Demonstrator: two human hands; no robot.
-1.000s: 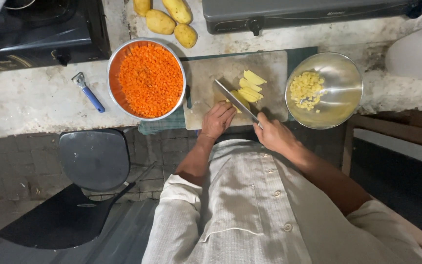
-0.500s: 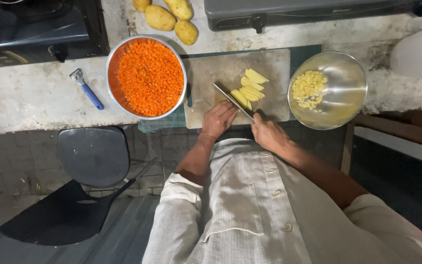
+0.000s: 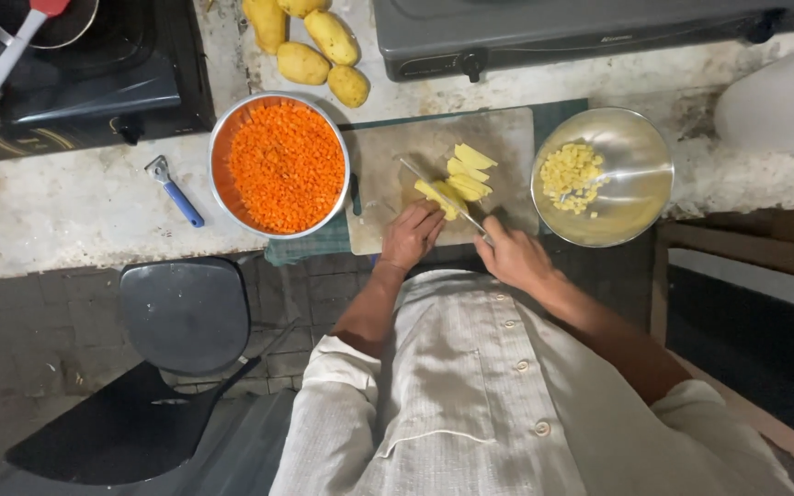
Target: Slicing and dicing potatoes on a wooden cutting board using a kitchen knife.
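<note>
On a pale cutting board (image 3: 388, 156) lie yellow potato slices (image 3: 469, 173). My left hand (image 3: 411, 234) presses down on the nearest slices at the board's front edge. My right hand (image 3: 512, 257) grips a knife (image 3: 438, 195) by the handle, its blade angled across the slices just right of my left fingers. A steel bowl (image 3: 636, 207) with diced potato sits to the right of the board. Left of the board stands a round bowl (image 3: 221, 152) full of chopped carrot.
Several whole potatoes (image 3: 310, 41) lie behind the board. A blue-handled peeler (image 3: 175, 190) rests on the counter at left. A dark stove with a pan and spatula (image 3: 2, 69) is at back left, another burner (image 3: 553, 32) at back right. A dark chair (image 3: 186, 317) stands below the counter.
The knife blade has shifted slightly left along the potato slices, and my left hand has edged back with it. The view has drifted a little.
</note>
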